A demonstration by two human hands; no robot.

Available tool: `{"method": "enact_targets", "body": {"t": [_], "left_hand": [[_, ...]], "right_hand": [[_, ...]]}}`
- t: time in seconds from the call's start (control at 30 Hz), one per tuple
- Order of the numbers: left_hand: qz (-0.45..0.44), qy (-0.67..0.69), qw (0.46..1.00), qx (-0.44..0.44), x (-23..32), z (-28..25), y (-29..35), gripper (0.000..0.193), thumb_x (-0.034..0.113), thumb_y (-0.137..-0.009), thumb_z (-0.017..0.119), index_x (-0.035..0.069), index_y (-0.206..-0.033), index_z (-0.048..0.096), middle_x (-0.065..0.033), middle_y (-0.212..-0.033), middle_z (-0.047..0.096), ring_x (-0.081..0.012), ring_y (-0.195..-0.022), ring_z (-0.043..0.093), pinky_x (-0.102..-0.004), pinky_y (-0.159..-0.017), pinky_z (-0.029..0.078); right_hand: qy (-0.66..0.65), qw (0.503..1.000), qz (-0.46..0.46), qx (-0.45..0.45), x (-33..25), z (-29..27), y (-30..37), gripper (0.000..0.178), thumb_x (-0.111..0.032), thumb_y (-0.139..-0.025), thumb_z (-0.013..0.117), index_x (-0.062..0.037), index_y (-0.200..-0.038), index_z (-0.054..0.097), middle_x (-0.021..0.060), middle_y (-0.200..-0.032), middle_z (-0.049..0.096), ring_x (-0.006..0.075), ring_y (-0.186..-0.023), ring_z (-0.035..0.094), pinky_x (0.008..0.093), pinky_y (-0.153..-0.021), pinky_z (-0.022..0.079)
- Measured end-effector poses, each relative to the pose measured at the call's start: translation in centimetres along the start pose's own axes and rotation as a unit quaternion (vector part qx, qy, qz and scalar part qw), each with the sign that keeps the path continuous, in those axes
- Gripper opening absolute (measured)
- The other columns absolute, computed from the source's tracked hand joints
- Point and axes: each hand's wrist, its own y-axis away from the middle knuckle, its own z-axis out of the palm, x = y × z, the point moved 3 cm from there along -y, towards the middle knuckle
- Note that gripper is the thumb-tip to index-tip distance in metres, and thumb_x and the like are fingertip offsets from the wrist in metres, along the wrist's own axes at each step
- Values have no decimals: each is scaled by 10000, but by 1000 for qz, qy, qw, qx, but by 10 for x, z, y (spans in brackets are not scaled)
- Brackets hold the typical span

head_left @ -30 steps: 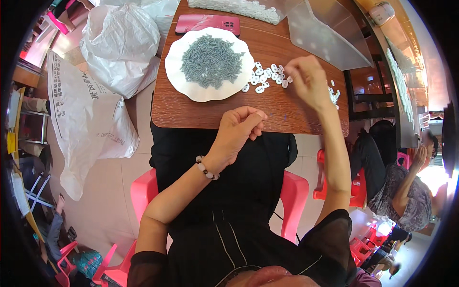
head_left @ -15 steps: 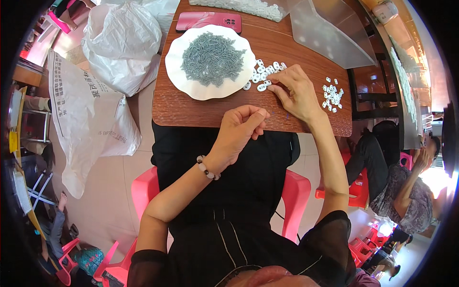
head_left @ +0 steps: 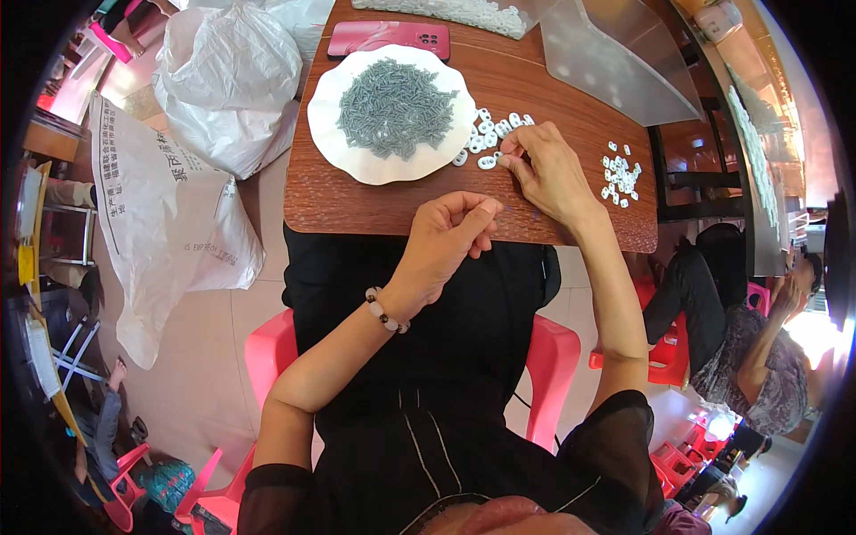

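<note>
Above the table's near edge, my left hand (head_left: 446,239) is closed in a pinch, thumb against the curled forefinger. Whatever those fingers may hold is too small or hidden to make out. My right hand (head_left: 551,176) reaches down to the tabletop at the edge of a loose group of small white oval plastic pieces with holes (head_left: 489,140). Its thumb and forefinger pinch at one white piece (head_left: 498,154). Left of that group stands a white scalloped plate (head_left: 325,134) heaped with short grey rod-like pieces (head_left: 392,107). Farther right lies a second small pile of white pieces (head_left: 620,178).
A pink phone (head_left: 379,39) lies behind the plate on the brown wooden table (head_left: 357,207). Translucent plastic bins (head_left: 615,67) stand at the back, one with white pieces. White sacks (head_left: 169,214) sit on the floor at left. Another person (head_left: 758,357) sits at right.
The right thumb and forefinger have drawn slightly closer together beside the white pieces. My left hand stays almost where it was, still pinched.
</note>
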Motion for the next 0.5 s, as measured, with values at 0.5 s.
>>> {"method": "enact_targets", "body": {"t": [0.5], "left_hand": [[70,-25,996,45,-2,6,3,207,171,-920,598,-2,-1028,639,-38,-868,677,-46,-637,563,-180,-560,432]], "right_hand": [[-274,956,99,33,-35,-22,36,80,-74,-859,662,-3,-891,643,36,-809,609,128,-747,523,250,-708,420]]}}
